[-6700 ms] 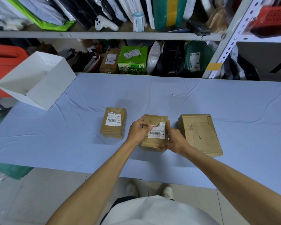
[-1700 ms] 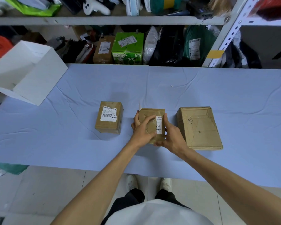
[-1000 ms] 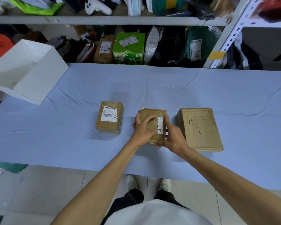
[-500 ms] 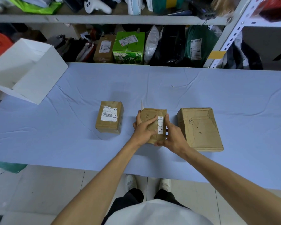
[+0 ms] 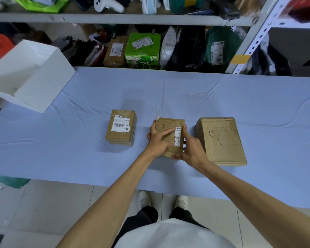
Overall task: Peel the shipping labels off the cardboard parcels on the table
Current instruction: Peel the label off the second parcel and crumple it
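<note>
Left of the bare parcel [image 5: 220, 140], the middle parcel [image 5: 166, 124] has lost most of its label [image 5: 177, 136], only a strip remaining, so this peel looks nearly done; left grip [image 5: 157, 140] and right grip [image 5: 190, 150] clasp it.

"How did the brown cardboard parcels lie?"

"Three in a row, flat and apart. The small left parcel [image 5: 121, 138] bore a white barcode label [image 5: 120, 124], torn at its right side."

"And the others?"

"The middle parcel [image 5: 168, 123] bore a narrow white label strip [image 5: 177, 137] near its right edge, ragged on the left. The larger right parcel [image 5: 220, 140] showed creased tape and black scribbles."
</note>
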